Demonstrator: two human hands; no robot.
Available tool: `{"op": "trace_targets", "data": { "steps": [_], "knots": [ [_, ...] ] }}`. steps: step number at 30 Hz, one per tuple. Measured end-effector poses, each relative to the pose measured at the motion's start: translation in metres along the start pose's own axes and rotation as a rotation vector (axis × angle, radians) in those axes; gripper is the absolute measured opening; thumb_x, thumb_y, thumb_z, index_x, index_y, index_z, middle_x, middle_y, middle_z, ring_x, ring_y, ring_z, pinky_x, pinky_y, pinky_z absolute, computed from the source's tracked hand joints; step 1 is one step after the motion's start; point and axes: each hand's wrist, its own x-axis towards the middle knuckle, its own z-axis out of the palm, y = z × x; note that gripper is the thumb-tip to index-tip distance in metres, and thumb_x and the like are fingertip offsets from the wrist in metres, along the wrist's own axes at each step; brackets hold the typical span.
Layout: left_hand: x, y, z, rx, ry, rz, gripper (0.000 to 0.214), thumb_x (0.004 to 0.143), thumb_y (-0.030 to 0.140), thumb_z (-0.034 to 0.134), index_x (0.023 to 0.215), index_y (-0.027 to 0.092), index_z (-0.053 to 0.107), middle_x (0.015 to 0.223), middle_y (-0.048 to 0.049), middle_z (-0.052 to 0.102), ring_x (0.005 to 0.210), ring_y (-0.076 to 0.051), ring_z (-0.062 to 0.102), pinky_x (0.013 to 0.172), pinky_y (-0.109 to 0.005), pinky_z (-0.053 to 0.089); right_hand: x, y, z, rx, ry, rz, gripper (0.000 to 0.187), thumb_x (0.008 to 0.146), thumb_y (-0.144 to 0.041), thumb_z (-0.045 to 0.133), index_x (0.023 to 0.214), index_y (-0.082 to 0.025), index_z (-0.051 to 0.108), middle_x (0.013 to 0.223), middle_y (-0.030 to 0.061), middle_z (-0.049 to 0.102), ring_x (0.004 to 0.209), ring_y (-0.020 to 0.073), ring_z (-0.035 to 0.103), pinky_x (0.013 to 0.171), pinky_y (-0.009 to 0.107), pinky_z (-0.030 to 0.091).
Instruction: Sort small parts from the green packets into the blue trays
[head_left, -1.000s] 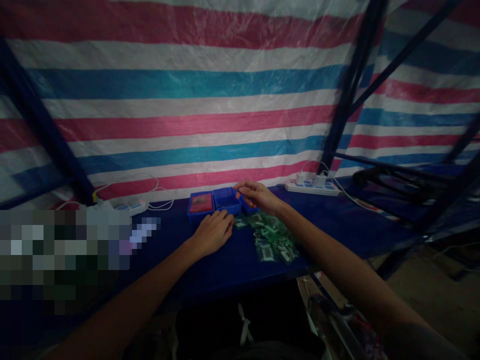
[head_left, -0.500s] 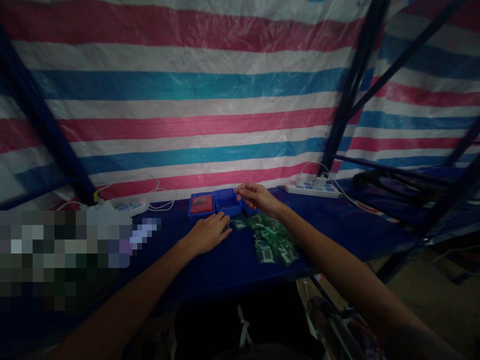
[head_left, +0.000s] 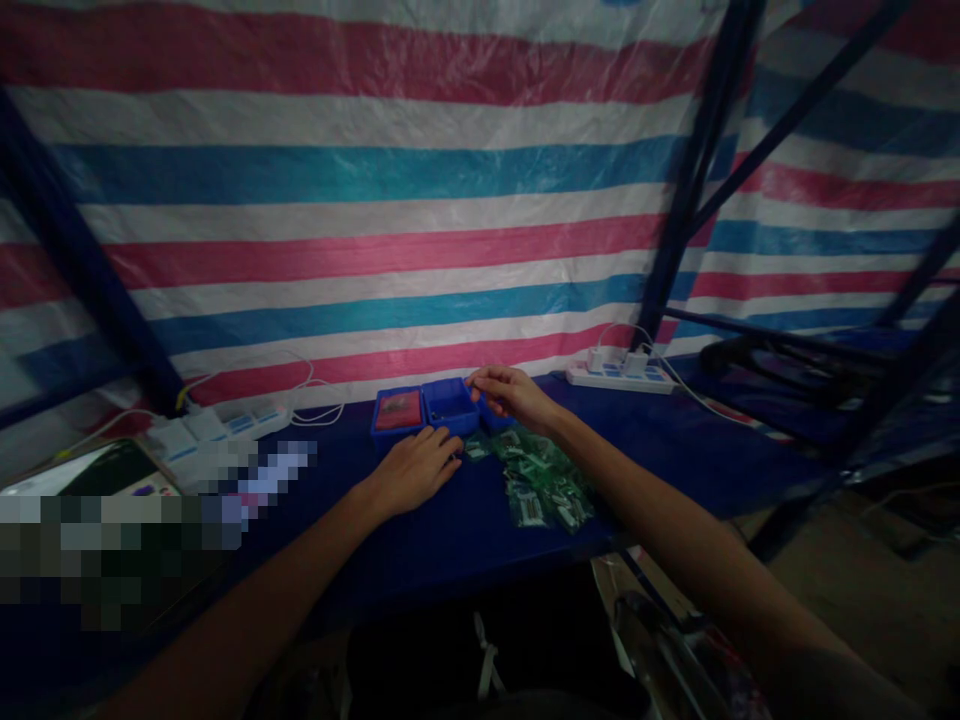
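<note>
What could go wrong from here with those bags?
1. The green-tinted bags lie loose near the front edge of the blue table, beside the right forearm; an arm sweep might knock some off.
2. The right hand is close to the middle blue bin; a bump might shift it.

Past the left hand (head_left: 416, 468) and right hand (head_left: 514, 393), the sheet (head_left: 390, 180) carries broad stripes of pinkish red, white and blue, crossed by dark blue posts (head_left: 690, 190). Just ahead of the left hand a blue bin (head_left: 386, 435) shows a red packet (head_left: 397, 410), with more blue bins (head_left: 454, 422) by the right hand, while the bags (head_left: 540, 470) near that hand are see-through green around silvery parts (head_left: 531, 510). The table (head_left: 675, 450) under both hands is dark blue, the strip (head_left: 619, 379) beyond the right hand white with blue patches, and the clothes (head_left: 427, 640) nearer than the hands black with a white string (head_left: 488, 660).
</note>
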Motion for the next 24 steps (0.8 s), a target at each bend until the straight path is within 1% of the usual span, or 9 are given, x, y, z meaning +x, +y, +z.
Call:
{"op": "trace_targets", "data": {
  "steps": [5,11,18,21,24],
  "knots": [
    [0.0008,-0.0008,0.0021,0.028,-0.012,0.014,0.025,0.111,0.036,0.040,0.117,0.023,0.060,0.112,-0.0058,0.059,0.103,-0.022,0.057,0.092,-0.034,0.049,-0.0007,-0.0018,0.0005,-0.005,0.023,0.014,0.036,0.084,-0.048,0.080,0.100,-0.017,0.072,0.085,0.0026,0.072,0.049,0.0066,0.047,0.039,0.020,0.032],
    [0.0009,-0.0008,0.0037,0.031,-0.009,-0.016,0.022,0.111,0.027,0.036,0.114,0.022,0.058,0.112,-0.0054,0.058,0.102,-0.020,0.056,0.090,-0.033,0.051,-0.0005,-0.0011,0.0008,-0.005,0.025,-0.006,0.035,0.085,-0.048,0.079,0.100,-0.017,0.071,0.084,0.0018,0.071,0.048,0.0062,0.046,0.039,0.020,0.032],
    [-0.0002,0.0006,0.0019,0.030,-0.020,-0.048,0.017,0.110,0.030,0.041,0.112,0.020,0.054,0.117,-0.0073,0.058,0.106,-0.021,0.058,0.091,-0.034,0.053,-0.0019,0.0006,0.0014,0.014,-0.015,-0.025,0.038,0.086,-0.047,0.078,0.112,-0.021,0.071,0.094,0.0029,0.073,0.050,0.0058,0.047,0.040,0.019,0.034],
    [0.0003,0.0024,0.0025,0.092,-0.034,-0.095,0.017,0.109,0.032,0.043,0.112,0.020,0.055,0.116,-0.0091,0.060,0.107,-0.024,0.059,0.091,-0.036,0.053,-0.0024,0.0003,0.0034,-0.010,-0.026,-0.004,0.038,0.085,-0.047,0.079,0.111,-0.020,0.071,0.099,0.0047,0.075,0.050,0.0058,0.049,0.041,0.019,0.036],
    [0.0005,0.0034,0.0037,0.132,-0.055,-0.120,0.019,0.109,0.033,0.043,0.114,0.019,0.055,0.115,-0.0101,0.062,0.105,-0.026,0.060,0.087,-0.037,0.054,-0.0016,0.0016,0.0037,-0.018,-0.029,0.003,0.038,0.083,-0.046,0.081,0.109,-0.019,0.070,0.101,0.0056,0.076,0.050,0.0062,0.051,0.041,0.019,0.039]
  ]
}}
